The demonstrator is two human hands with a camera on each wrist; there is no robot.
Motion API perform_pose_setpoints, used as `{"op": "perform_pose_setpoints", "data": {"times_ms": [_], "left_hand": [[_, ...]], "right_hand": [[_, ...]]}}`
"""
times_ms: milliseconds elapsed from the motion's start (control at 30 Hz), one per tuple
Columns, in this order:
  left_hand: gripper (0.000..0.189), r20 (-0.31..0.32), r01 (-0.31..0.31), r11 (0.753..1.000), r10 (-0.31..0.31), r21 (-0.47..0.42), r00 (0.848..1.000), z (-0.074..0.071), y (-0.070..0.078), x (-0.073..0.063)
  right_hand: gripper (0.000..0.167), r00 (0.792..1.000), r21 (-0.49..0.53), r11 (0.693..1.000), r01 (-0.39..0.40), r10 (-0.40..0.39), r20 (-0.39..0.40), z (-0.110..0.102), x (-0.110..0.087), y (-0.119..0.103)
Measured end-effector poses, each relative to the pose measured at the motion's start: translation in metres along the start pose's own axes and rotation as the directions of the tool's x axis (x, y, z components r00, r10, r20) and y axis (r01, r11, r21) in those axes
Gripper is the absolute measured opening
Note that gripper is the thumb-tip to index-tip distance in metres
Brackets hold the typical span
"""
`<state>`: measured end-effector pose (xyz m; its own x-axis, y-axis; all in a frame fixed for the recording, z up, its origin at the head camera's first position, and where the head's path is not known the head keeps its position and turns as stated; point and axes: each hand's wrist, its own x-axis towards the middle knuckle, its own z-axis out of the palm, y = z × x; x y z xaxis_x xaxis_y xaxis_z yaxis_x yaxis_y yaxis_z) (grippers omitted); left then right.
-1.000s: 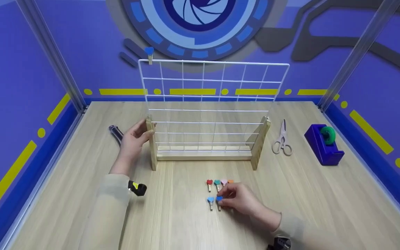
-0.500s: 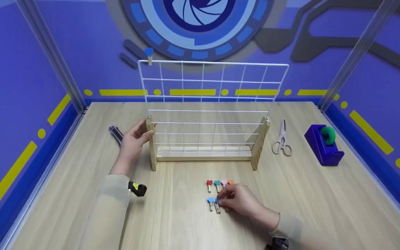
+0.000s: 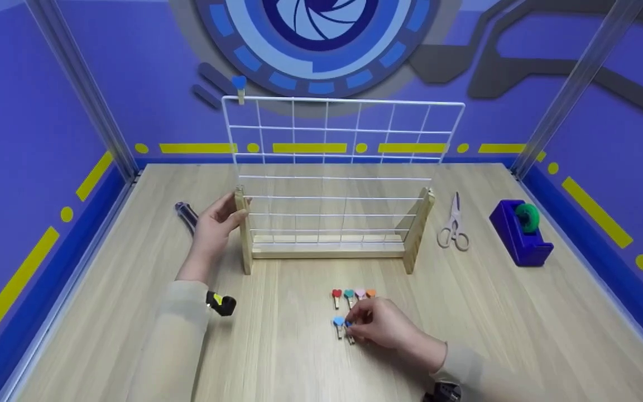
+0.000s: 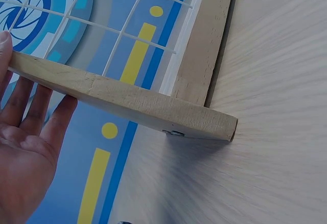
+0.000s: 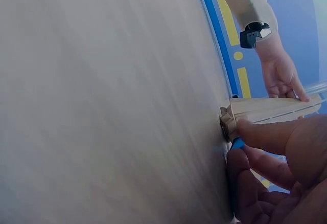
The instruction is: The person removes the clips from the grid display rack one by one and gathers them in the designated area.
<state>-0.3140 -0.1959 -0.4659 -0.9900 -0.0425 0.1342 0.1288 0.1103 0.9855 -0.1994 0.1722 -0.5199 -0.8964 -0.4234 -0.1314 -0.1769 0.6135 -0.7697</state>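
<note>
With thumb and fingers, my right hand point(image 3: 385, 325) pinches a small wooden clothespin point(image 3: 350, 339) with a blue heart, low over the table. The hand covers part of it; its blue heart point(image 5: 238, 143) peeks out between the fingertips in the right wrist view. Just left of it lies a light blue heart clothespin point(image 3: 339, 322). Behind them is a row of red point(image 3: 337, 294), green point(image 3: 349, 294), pink and orange heart clothespins. My left hand point(image 3: 212, 226) grips the left wooden upright point(image 4: 127, 97) of a white wire grid rack point(image 3: 344, 101). Another blue heart clothespin point(image 3: 240, 89) is clipped to the grid's top left corner.
Scissors point(image 3: 454, 226) lie right of the rack, and a purple tape dispenser point(image 3: 514, 231) with green tape stands farther right. A dark-handled tool point(image 3: 186, 215) lies behind my left hand, partly covered. Printed panels wall the table in.
My right hand has shifted slightly left, bringing the blue clothespin closer to the light blue one and tilting it. My left hand keeps its grip on the upright.
</note>
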Motion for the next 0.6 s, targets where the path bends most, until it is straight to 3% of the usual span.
{"op": "perform_pose_setpoints", "data": {"times_ms": [367, 600], "left_hand": [[0.060, -0.002, -0.016, 1.000, 0.016, 0.002, 1.000, 0.0001, -0.0009, -0.0008], [0.059, -0.018, -0.020, 0.998, 0.019, -0.060, 1.000, 0.0028, -0.0011, 0.0021]], "right_hand": [[0.012, 0.997, 0.016, 0.999, -0.034, 0.035, -0.069, 0.0005, -0.0007, -0.0029], [0.011, 0.992, -0.021, 0.999, 0.041, -0.043, -0.122, 0.0017, 0.0027, 0.0027]]}}
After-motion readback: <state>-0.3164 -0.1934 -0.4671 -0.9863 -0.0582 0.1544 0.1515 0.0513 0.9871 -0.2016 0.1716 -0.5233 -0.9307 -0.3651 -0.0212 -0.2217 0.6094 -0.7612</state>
